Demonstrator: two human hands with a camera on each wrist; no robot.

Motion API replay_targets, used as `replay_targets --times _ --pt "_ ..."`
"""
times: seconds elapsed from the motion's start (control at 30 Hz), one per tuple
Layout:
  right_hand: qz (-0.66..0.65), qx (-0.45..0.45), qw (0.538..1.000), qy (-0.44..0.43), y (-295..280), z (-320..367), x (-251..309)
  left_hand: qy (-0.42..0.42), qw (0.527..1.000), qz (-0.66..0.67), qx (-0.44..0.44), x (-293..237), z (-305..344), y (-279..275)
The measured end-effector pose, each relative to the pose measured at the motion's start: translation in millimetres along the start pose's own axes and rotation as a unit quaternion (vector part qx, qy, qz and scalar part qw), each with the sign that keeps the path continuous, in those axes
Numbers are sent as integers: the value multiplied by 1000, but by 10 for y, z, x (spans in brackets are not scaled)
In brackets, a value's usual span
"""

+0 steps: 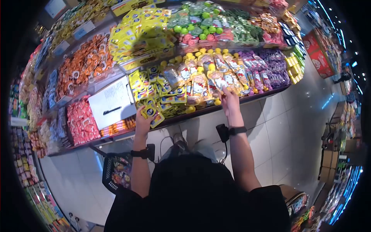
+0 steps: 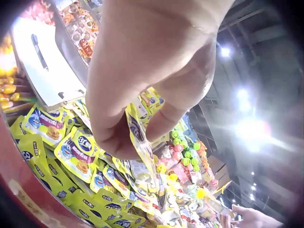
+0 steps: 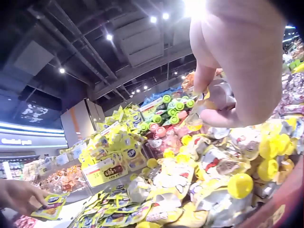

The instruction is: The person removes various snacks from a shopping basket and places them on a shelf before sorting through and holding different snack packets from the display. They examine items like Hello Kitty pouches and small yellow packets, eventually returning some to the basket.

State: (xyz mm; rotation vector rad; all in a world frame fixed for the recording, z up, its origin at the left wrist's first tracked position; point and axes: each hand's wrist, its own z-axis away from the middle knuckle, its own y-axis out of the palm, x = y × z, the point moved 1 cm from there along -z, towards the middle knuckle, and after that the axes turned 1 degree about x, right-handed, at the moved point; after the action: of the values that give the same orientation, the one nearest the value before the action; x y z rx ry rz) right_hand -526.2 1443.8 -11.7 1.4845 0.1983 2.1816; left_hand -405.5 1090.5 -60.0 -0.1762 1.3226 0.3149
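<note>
While the left hand [image 1: 142, 122] pinches a yellow packet [image 1: 150, 111] and the right hand [image 1: 231, 102] a pouch [image 1: 219, 81], a clipboard [image 1: 108, 101] partly covers the display [image 1: 266, 93].

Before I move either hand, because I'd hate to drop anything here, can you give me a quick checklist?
1. Flat yellow plastic packet gripped: ok, the left hand pinches it.
2. Clear plastic pouch with yellow cap gripped: ok, the right hand pinches it.
3. Slim black pen apart from both hands: ok, it lies on the rectangular clipboard with white paper.
4. A hand free for the pen: not ok, both hold something.
5. Pouch's small print readable: cannot tell, too small.
</note>
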Motion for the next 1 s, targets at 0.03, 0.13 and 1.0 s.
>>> replay_targets --times 0.03,0.13,1.0 --pt "-20 8 1000 -4 134 -46 -4 -9 1000 14 -4 -36 12 2" --pt "-62 33 997 15 482 -301 13 -18 998 55 -11 48 -95 -61" --pt "409 -72 907 -71 -661 435 -326 -101 987 66 -108 510 -350 -313"
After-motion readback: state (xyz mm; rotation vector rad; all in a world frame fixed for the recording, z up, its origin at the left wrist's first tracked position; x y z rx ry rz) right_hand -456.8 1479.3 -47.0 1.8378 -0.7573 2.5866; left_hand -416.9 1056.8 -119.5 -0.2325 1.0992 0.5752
